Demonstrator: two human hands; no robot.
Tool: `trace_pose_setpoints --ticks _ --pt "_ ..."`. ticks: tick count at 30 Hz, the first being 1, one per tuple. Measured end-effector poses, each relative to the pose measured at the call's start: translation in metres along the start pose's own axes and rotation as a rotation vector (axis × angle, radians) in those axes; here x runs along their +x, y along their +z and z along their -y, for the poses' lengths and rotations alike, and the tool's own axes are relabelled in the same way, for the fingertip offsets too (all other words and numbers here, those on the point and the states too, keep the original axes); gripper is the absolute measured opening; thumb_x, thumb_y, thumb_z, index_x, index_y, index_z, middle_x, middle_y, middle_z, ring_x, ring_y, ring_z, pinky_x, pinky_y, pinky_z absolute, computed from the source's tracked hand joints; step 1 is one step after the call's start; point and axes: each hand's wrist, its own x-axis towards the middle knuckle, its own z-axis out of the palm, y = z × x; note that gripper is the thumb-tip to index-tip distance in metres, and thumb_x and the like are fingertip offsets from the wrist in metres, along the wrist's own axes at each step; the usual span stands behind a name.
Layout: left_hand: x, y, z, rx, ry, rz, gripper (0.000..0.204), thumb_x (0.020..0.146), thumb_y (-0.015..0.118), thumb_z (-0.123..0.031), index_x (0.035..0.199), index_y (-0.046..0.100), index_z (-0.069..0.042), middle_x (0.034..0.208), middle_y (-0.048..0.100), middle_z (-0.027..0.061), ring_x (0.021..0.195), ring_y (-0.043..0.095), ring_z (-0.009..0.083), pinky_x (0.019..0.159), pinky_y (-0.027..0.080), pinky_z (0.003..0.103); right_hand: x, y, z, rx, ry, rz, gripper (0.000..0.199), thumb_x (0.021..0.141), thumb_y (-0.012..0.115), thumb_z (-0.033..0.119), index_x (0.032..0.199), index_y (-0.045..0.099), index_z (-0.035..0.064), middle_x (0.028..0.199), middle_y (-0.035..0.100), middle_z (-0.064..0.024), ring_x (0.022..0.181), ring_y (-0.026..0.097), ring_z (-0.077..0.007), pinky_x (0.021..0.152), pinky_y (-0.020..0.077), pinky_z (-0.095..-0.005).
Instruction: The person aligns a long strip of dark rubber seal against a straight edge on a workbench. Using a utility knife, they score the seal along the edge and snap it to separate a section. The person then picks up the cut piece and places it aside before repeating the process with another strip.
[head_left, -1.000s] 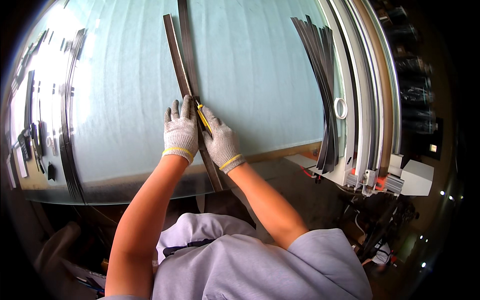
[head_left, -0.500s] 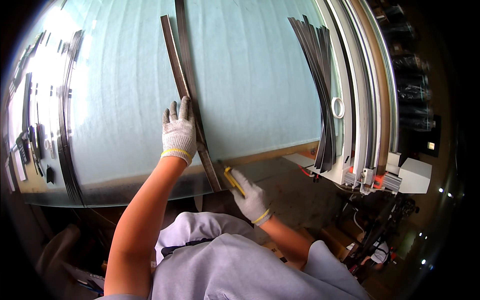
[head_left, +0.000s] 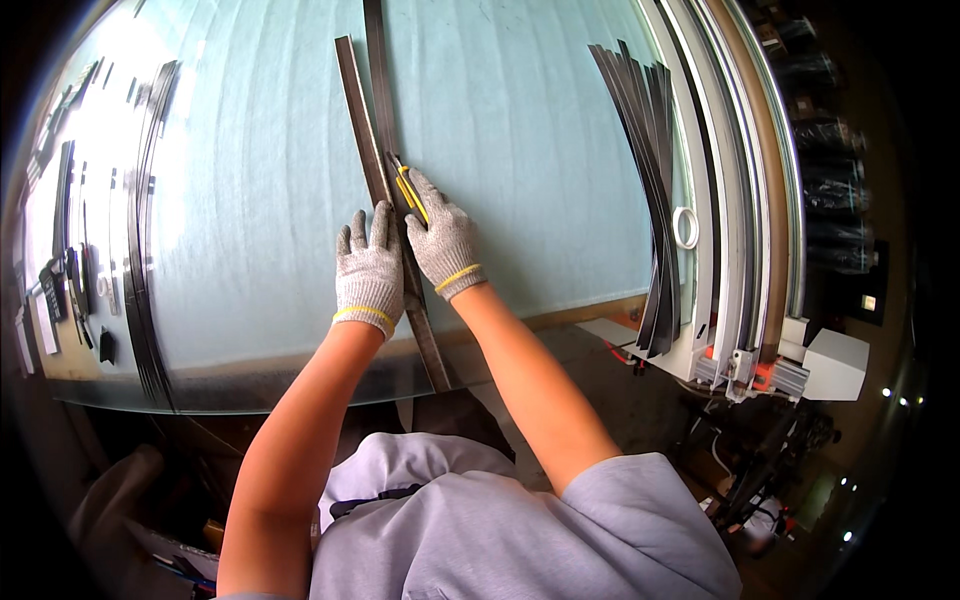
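Head view: the bar [head_left: 358, 105] lies lengthwise on your pale table [head_left: 520, 150], running away from you, its far end uncovered. A long dark strip [head_left: 380, 80] lies against it; at its far end the strip is just right of the bar, and nearer to you the two draw together, where your hands partly hide how they overlap.

Your left hand [head_left: 370, 270], gloved, lies palm down with its fingers stretched and slightly parted; it grips nothing, and its index fingertip touches the bar. Your right hand [head_left: 445, 240], also gloved, is just right of the bar, fingers closed around a yellow knife [head_left: 409, 192] whose tip points away from you, at the strip.

Well right of the bar you have a fan of dark strips [head_left: 655, 200], with a white ring [head_left: 677, 230] just beyond it. Well left of the bar lies a narrow dark bundle [head_left: 135, 240].
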Motion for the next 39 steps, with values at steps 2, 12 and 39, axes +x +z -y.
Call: trace_pose_setpoints --ticks 2,12,39 --pt "-0.001 -0.001 0.0 -0.012 0.003 -0.002 0.087 0.081 0.077 -0.026 0.155 0.039 -0.002 0.166 0.026 0.0172 0.151 0.028 0.0446 0.123 0.025 0.055 0.006 0.0 0.004 -0.018 0.031 0.037 0.066 0.086 0.069 0.009 0.149 0.049 0.0217 0.109 0.069 -0.0228 0.095 0.068 -0.0444 0.084 0.0566 -0.0535" --pt "0.001 0.0 -0.002 0.002 0.003 -0.023 0.077 0.086 0.071 -0.022 0.154 0.041 -0.002 0.165 0.027 0.0172 0.15 0.03 0.0446 0.123 0.025 0.055 -0.025 -0.002 0.005 -0.094 0.05 0.108 0.067 0.089 0.067 0.013 0.151 0.045 0.0247 0.107 0.068 -0.0214 0.091 0.069 -0.0429 0.081 0.0575 -0.0535" --pt "0.001 -0.011 -0.003 0.06 -0.01 0.085 0.098 0.078 0.083 -0.033 0.157 0.035 0.0 0.169 0.019 0.0159 0.153 0.025 0.0427 0.124 0.023 0.053 -0.113 -0.055 -0.013 0.131 0.185 -0.103 0.067 0.086 0.068 0.0 0.15 0.049 0.011 0.136 0.064 -0.0191 0.117 0.066 -0.0399 0.094 0.0559 -0.0429"
